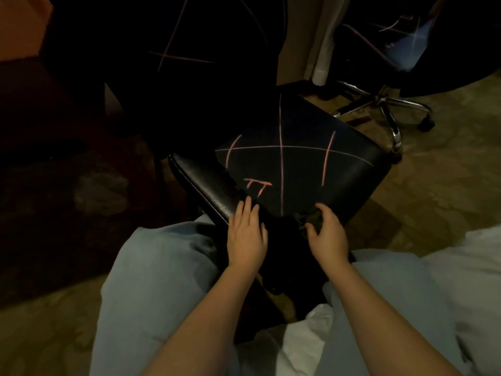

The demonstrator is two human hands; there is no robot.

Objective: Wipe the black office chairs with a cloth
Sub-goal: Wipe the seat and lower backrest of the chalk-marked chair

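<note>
Nearest, two bare forearms reaching forward over pale trouser knees [162, 267]. Right hand [326, 236] curled round a dark crumpled cloth [311, 216], gripping it against the near corner of the black chair seat [339, 164]. Left hand [248, 232] flat with fingers straight, resting on the glossy padded edge [206, 185] at the seat's left, holding nothing. Pink chalk-like lines [281, 158] crossing the seat beyond the cloth, seemingly unwiped. Farther out, a second black chair [189, 50] far left and a third [447, 50] far right, both marked alike, with a chrome star base [379, 100] under the third.

Likely risks: rolling or swivelling of the chair under a hard stroke without the bracing left hand; smearing instead of lifting the marks with a bunched cloth; missed lines in such dim light.

Hard to separate cloth from seat, black on black, so its extent unclear. Near chair's base hidden beneath the seat; far chairs cut off by the frame.
</note>
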